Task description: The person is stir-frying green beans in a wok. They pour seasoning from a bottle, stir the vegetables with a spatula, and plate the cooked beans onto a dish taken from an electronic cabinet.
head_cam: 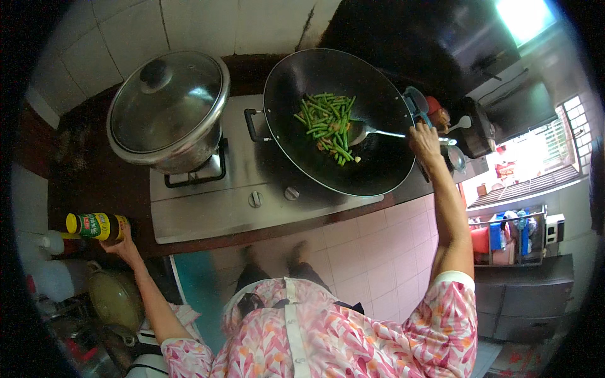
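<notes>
My left hand is closed around the base of a dark sauce bottle with a yellow cap and a green and yellow label, at the counter's left end. In my right hand is the handle of a metal spatula, above the right side of a large black wok. The spatula's blade rests in the wok against a heap of cut green beans mixed with small brownish pieces. A pale bit of food lies at the heap's lower edge.
Left of the wok, a steel pot with a glass lid stands on the other burner of the gas stove. The wok's side handle points towards this pot. Bowls and a white ladle sit right of the wok. Large bottles stand at far left.
</notes>
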